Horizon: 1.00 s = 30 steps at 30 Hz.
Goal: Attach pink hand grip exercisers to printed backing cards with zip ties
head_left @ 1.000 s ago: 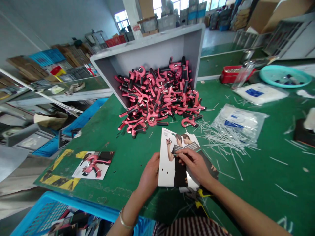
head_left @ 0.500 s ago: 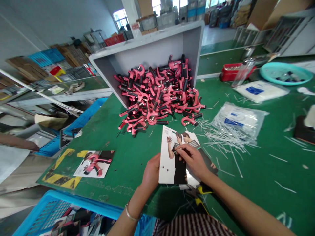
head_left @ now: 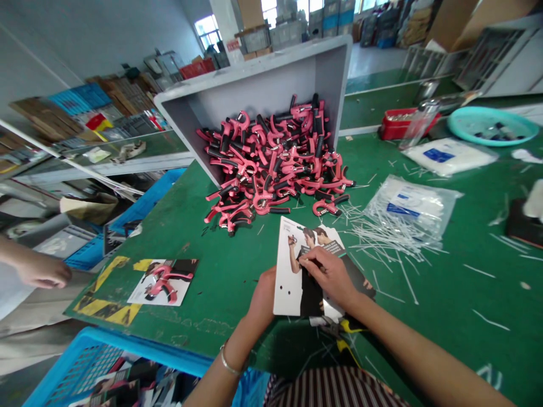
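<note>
A white printed card [head_left: 287, 276] showing two figures is tilted up off the green table [head_left: 203, 226] in front of me. My left hand [head_left: 263, 299] grips the card's left edge. My right hand [head_left: 331, 277] is closed in a pinch against the card's face, on something too thin to make out. More printed cards lie under the raised one. A heap of pink and black hand grippers [head_left: 275, 161] spills from a grey bin [head_left: 254, 85] beyond the card. White plastic ties [head_left: 382, 240] are scattered to the right of the card.
A finished card with a pink gripper [head_left: 163, 281] lies at the table's left on yellow-black tape. Bags of ties [head_left: 413, 206] sit at the right, a teal basin [head_left: 492, 125] and red tray [head_left: 399, 125] farther back. A blue crate [head_left: 85, 367] stands below. Another person's hand [head_left: 42, 272] shows at far left.
My right hand has slid slightly down and left across the card face. Another person's hand has come into view at the far left. The card has stayed tilted in my left hand.
</note>
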{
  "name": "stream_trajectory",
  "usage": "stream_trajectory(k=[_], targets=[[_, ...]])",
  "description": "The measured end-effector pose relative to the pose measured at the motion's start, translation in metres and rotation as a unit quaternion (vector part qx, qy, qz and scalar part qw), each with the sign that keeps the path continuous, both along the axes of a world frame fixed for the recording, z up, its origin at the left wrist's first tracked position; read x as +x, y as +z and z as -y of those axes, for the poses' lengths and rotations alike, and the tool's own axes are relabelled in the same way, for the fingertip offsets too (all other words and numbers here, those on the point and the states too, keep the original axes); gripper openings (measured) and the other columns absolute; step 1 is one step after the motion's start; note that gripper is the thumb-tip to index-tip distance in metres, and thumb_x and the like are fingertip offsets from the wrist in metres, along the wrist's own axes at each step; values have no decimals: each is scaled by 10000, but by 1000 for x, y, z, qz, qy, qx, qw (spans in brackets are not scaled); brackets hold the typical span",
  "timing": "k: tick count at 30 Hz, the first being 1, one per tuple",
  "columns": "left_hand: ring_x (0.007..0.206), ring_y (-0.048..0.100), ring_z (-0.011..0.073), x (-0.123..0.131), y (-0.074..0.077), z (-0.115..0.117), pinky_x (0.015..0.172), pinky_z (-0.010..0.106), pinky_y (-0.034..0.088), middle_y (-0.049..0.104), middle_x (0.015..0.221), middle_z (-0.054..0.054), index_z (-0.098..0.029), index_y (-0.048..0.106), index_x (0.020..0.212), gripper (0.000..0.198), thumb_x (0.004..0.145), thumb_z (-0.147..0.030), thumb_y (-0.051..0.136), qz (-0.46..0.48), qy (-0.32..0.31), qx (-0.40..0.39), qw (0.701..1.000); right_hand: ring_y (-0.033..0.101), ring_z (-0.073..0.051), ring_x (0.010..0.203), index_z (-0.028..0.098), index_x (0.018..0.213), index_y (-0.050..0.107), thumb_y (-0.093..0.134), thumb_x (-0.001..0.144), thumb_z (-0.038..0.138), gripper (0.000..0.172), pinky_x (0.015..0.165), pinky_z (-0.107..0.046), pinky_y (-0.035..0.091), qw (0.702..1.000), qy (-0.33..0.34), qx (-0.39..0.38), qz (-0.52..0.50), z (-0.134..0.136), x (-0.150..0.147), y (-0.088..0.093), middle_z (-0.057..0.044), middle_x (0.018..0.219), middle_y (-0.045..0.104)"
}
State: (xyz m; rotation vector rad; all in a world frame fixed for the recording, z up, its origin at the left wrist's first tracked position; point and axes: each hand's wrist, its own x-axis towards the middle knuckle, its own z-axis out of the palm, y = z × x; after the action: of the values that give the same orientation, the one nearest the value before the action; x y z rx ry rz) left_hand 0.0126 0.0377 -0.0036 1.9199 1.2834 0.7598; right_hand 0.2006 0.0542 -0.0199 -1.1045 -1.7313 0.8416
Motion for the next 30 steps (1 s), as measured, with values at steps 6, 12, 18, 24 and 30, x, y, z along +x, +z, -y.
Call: stream_trajectory(k=[6, 12, 18, 24, 30], targets=[[676, 587, 177, -2, -5, -6, 676, 277, 476, 661, 720, 38, -161, 667, 724, 111, 805, -173, 591, 28, 40, 4, 999, 580, -211, 916, 226, 1017, 611, 439, 988, 258, 177, 840, -347, 449, 998, 49, 36, 30, 2, 4, 2, -64, 955, 623], [797, 637, 201, -1, -1, -5, 742, 289, 487, 704, 925, 56, -159, 624, 1104, 340, 779, -260, 638, 107, 150, -67, 981, 546, -223, 1013, 225, 1062, 584, 490, 974, 251, 132, 921, -379, 430, 992, 99, 48, 60, 5, 2, 6, -76, 1031, 600], [926, 650, 229, -14, 21, 4, 741, 285, 502, 688, 1142, 97, -151, 594, 1229, 493, 864, -482, 564, 259, 140, -215, 931, 582, -177, 850, 221, 894, 590, 541, 953, 248, 81, 804, -299, 443, 999, 32, -16, 33, 5, -3, 3, -20, 875, 619], [686, 671, 187, -21, 12, 5, 612, 255, 488, 739, 974, 65, -160, 606, 1217, 562, 722, -379, 755, 261, 94, -362, 890, 611, -142, 666, 235, 955, 603, 485, 973, 331, 154, 670, -260, 478, 993, 1, -113, -34, 37, 27, 8, 7, 790, 628], [647, 672, 188, -22, 0, 0, 587, 256, 486, 748, 915, 62, -156, 624, 1197, 541, 731, -402, 748, 229, 94, -359, 900, 625, -248, 835, 193, 1008, 603, 533, 910, 427, 263, 760, -371, 486, 921, -268, -115, 259, 82, 150, -20, -99, 976, 638]])
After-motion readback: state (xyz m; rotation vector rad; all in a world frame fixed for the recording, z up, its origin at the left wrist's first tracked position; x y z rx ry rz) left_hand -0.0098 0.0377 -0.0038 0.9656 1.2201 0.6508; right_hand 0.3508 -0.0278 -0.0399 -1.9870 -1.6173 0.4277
